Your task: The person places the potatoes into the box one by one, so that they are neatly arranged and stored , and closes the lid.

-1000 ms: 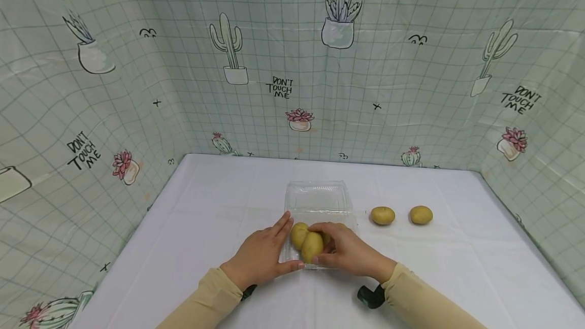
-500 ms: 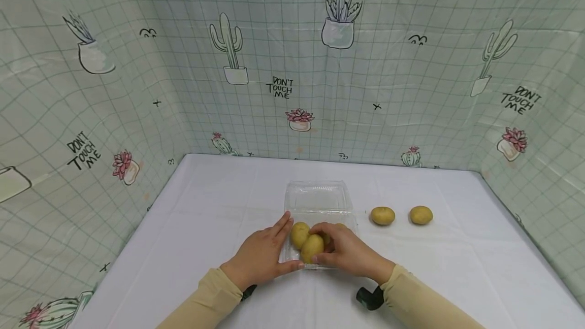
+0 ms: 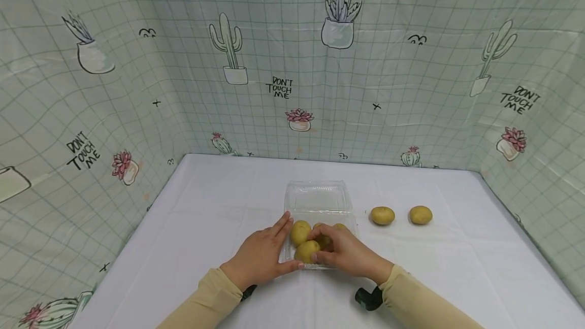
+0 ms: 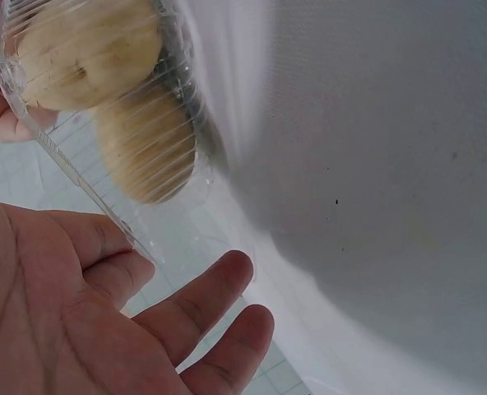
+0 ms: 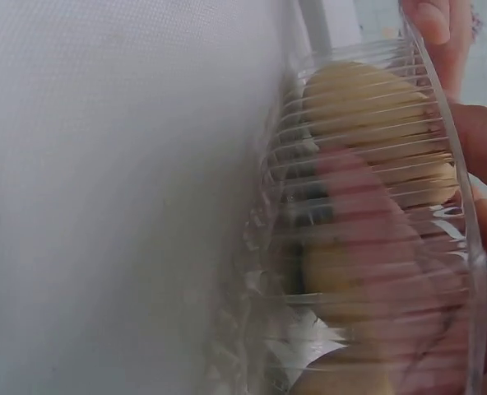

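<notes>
A clear plastic clamshell box [image 3: 318, 197] stands on the table with its lid folded back. Several potatoes lie in its base, among them one at the back left [image 3: 300, 232] and one at the front left [image 3: 307, 252]. My left hand [image 3: 258, 255] rests along the box's left side, fingers extended and thumb at the front rim; in the left wrist view its fingertips [image 4: 235, 267] are spread beside the ribbed wall. My right hand [image 3: 349, 253] reaches into the base, fingers curled, thumb and forefinger on the front-left potato. It partly covers the potatoes on the right.
Two loose potatoes, a nearer one [image 3: 382, 216] and a farther-right one [image 3: 420, 215], lie on the white tabletop [image 3: 219, 197] right of the box. A patterned cloth [image 3: 292, 65] surrounds the table at the back and sides. Dark wrist mounts [image 3: 369, 298] show under the sleeves.
The front-left potato has turned from upright to more sideways and shifted slightly left, with my right hand on it. More of the potato behind it shows. My left hand has not moved.
</notes>
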Motion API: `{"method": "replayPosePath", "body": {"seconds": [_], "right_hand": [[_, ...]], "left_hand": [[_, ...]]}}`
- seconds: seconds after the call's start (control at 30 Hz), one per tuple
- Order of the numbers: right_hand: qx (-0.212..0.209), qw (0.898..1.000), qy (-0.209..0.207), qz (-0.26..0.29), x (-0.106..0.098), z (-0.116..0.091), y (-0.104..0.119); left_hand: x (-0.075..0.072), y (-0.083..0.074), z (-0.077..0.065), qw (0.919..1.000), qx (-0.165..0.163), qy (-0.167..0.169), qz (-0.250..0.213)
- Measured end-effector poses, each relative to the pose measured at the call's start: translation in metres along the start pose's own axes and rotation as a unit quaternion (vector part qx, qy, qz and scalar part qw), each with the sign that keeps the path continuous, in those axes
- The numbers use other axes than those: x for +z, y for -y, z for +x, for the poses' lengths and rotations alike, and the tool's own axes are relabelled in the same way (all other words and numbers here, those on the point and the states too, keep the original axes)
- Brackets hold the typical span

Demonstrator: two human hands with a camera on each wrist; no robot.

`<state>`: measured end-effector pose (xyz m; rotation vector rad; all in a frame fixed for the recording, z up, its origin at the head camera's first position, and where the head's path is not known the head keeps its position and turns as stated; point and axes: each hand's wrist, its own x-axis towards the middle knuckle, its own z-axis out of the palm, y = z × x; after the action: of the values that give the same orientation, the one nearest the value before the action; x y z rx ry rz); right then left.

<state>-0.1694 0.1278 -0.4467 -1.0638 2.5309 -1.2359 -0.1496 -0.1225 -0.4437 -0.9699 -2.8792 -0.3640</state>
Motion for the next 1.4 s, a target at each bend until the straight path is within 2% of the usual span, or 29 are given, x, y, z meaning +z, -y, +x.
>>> {"method": "replayPosePath", "body": {"seconds": [0.43,0.77,1.4], "right_hand": [[0.02,0.996,-0.008,-0.081,-0.0003,-0.0028,0.0044],[0.01,0.999,0.012,-0.039,-0.0002,-0.0013,0.0014],[0.014,0.999,0.023,-0.035,-0.0034,-0.0028,0.0033]], "left_hand": [[-0.0003,-0.0001,-0.0004,1.0,0.002,0.001,0.003],[-0.0002,0.0004,0.0,1.0,0.005,0.0,0.004],[-0.0005,-0.0007,-0.0005,1.0,0.006,-0.003,0.005]]}}
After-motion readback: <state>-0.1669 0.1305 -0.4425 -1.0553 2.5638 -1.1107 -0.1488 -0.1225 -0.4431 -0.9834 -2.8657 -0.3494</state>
